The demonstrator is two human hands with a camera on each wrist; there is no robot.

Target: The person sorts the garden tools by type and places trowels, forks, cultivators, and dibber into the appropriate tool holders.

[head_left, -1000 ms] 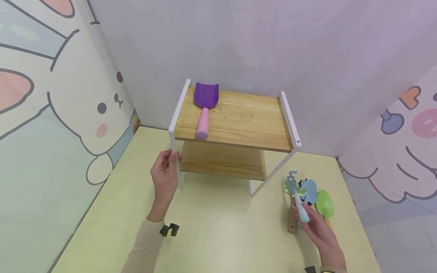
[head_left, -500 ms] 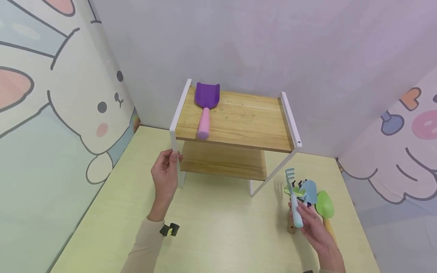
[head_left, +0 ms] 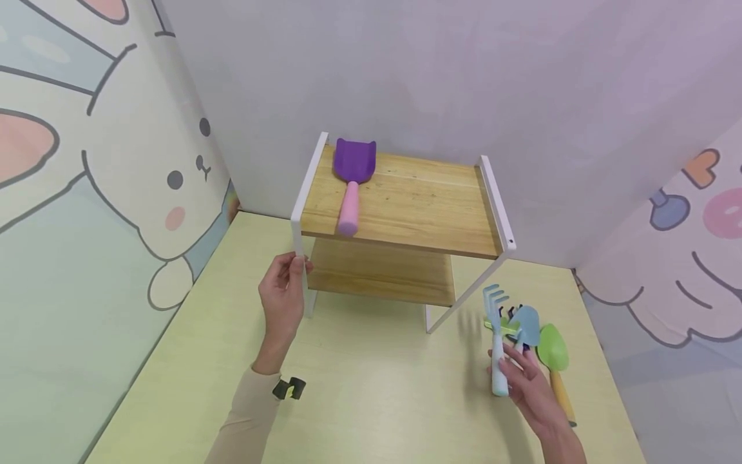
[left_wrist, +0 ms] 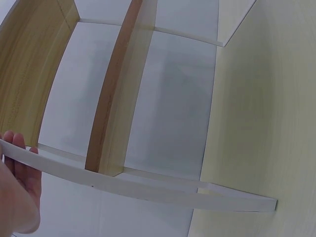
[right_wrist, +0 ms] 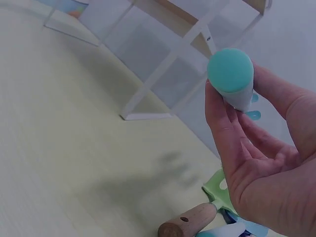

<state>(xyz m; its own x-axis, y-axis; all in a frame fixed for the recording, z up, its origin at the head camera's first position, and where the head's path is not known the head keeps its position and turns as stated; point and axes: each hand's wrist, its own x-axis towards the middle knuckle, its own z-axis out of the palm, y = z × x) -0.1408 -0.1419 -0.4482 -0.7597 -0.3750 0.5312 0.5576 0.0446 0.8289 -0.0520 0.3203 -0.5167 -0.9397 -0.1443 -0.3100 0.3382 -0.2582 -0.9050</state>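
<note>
My left hand (head_left: 281, 293) pinches the white front-left upright of a two-tier wooden shelf (head_left: 429, 206); in the left wrist view its fingers curl round the white frame (left_wrist: 148, 192). My right hand (head_left: 533, 393) grips a light blue hand rake (head_left: 496, 341) by its handle, tines pointing up and away, to the right of the shelf. The right wrist view shows the handle's turquoise end (right_wrist: 230, 70) between thumb and fingers, raised over the table with a shadow below. On the top shelf, at its left side, lies a purple scoop (head_left: 355, 161) with a pink handle.
Beneath and beside my right hand lie several garden tools: a light blue trowel (head_left: 526, 325), a green trowel (head_left: 552, 348) with a yellow handle, and a green tool (right_wrist: 217, 190) with a wooden handle. Walls with cartoon prints (head_left: 145, 174) border the table (head_left: 371, 399).
The rake has turned in my right hand, its tines now spread to view and its handle more upright, shifted slightly left. My left hand stays on the upright.
</note>
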